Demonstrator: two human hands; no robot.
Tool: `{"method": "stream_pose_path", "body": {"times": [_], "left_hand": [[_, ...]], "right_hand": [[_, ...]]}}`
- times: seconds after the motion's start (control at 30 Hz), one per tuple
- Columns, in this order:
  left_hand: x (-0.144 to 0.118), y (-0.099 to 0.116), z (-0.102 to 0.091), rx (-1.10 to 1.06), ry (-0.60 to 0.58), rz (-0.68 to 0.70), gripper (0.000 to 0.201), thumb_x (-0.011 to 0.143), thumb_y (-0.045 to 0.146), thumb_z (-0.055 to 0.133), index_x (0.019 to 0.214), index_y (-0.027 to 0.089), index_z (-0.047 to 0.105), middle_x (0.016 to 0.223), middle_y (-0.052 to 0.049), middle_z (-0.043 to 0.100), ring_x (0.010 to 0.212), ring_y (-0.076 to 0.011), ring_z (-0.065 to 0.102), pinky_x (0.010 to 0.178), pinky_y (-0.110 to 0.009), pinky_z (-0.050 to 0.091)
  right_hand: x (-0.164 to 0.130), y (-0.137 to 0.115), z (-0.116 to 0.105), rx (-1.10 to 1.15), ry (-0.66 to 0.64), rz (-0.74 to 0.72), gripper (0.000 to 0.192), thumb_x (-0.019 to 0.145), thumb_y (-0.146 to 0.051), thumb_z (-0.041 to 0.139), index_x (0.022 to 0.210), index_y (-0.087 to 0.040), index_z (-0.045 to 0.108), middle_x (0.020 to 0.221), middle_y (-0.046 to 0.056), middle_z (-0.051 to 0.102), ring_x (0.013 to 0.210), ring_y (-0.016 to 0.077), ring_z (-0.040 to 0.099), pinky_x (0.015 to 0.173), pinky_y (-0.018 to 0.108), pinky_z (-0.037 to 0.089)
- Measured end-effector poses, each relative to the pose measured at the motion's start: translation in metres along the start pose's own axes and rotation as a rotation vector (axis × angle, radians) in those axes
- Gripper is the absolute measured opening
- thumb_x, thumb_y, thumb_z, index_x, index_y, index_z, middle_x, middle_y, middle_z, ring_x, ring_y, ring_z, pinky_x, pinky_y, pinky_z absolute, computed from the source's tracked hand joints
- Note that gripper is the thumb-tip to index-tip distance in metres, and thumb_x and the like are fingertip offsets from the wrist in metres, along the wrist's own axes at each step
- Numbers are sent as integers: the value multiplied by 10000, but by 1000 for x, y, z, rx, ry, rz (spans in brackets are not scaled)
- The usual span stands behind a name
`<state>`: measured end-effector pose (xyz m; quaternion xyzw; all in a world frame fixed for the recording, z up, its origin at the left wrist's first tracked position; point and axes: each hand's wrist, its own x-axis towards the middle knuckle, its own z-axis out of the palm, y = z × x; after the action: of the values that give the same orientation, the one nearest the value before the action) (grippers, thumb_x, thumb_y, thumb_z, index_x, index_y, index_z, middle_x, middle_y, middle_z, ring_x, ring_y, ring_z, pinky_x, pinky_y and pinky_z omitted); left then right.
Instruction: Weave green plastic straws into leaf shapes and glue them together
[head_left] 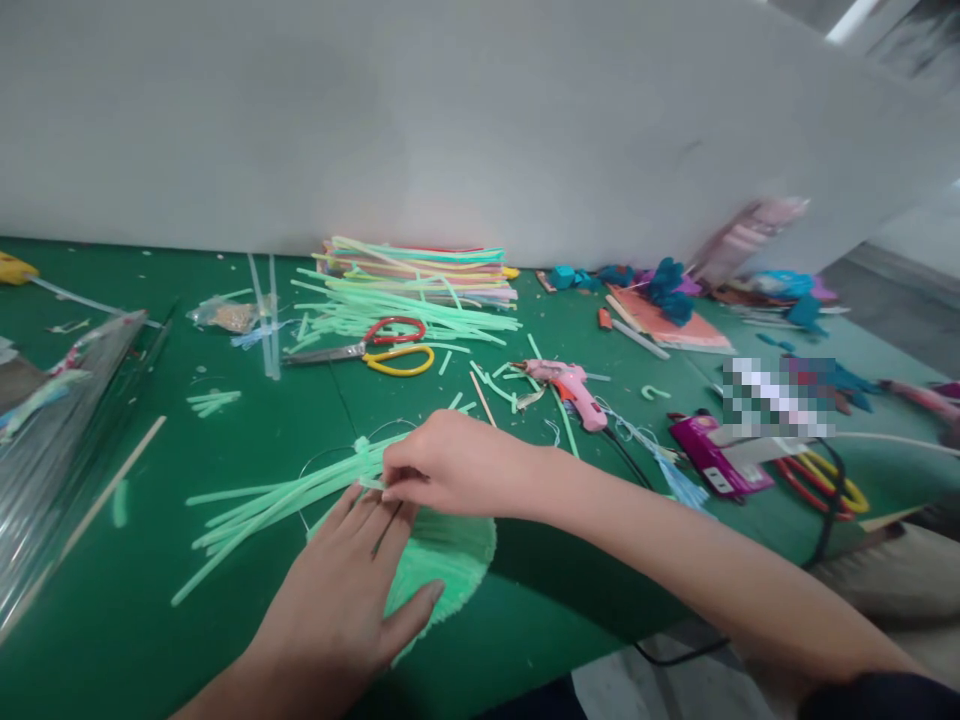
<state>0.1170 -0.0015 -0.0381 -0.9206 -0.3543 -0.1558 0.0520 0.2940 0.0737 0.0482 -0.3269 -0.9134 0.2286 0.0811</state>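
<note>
A rounded light-green fuzzy piece (450, 570), apparently made of pipe cleaners laid side by side, lies on the table in front of me. My left hand (345, 575) rests flat across it, fingers stretched and thumb apart. Just beyond, my right hand (450, 465) is closed in a pinch on a short light-green pipe cleaner (371, 483), beside my left fingertips. Its far end is hidden by the fingers. Under and behind both hands, a loose bundle of green pipe cleaners (255, 510) fans out to the left, with a thin wire loop around it.
Scissors (360, 352) with red and yellow handles lie before a pile of coloured pipe cleaners (420, 290). A pink glue gun (570, 390) sits to the right, its cord trailing. Plastic sleeves (82, 430) and a wooden stick (112, 485) are left; a purple box (716, 455) is right.
</note>
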Motion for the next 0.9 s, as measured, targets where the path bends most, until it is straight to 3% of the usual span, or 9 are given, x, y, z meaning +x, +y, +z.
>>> {"method": "stream_pose_path", "body": {"times": [0.1, 0.17, 0.3, 0.43, 0.63, 0.9], "left_hand": [[-1, -2, 2, 23, 19, 32, 687, 896, 557, 447, 1369, 59, 482, 1356, -167, 595, 1243, -296, 548, 1101, -440, 268], [-1, -3, 3, 28, 19, 43, 702, 900, 550, 448, 1413, 71, 434, 1448, -151, 507, 1339, -284, 453, 1129, -425, 212], [-1, -3, 3, 22, 20, 38, 702, 900, 546, 453, 1426, 82, 419, 1476, -135, 475, 1375, -269, 407, 1149, -412, 161], [-2, -3, 2, 18, 21, 40, 698, 896, 555, 459, 1419, 93, 430, 1477, -133, 474, 1372, -264, 412, 1153, -404, 162], [-1, -3, 2, 27, 23, 44, 683, 894, 549, 463, 1401, 90, 457, 1471, -143, 479, 1364, -275, 422, 1150, -415, 156], [-1, -2, 2, 65, 40, 52, 698, 895, 558, 461, 1392, 69, 467, 1452, -150, 502, 1346, -276, 443, 1145, -414, 158]], "right_hand": [[-18, 9, -1, 170, 80, 93, 74, 861, -171, 654, 904, -191, 711, 793, -3, 736, 720, 130, 665, 644, 229, 452], [-36, 17, 4, 239, 238, 170, 105, 859, -157, 650, 941, -197, 702, 880, 5, 739, 770, 127, 676, 675, 226, 482], [-60, 29, 31, 110, 435, 243, 147, 890, -118, 585, 932, -172, 715, 895, 53, 705, 781, 144, 644, 691, 253, 490], [-57, 31, 44, 79, 378, 186, 149, 891, -112, 572, 942, -160, 704, 891, 61, 677, 755, 141, 617, 676, 249, 483], [-47, 31, 32, 73, 218, 224, 70, 848, -126, 633, 871, -148, 695, 804, 23, 618, 636, 106, 541, 617, 228, 429], [-41, 35, 30, 100, 194, 238, 66, 825, -105, 653, 819, -158, 692, 783, 6, 620, 629, 96, 523, 626, 216, 405]]}}
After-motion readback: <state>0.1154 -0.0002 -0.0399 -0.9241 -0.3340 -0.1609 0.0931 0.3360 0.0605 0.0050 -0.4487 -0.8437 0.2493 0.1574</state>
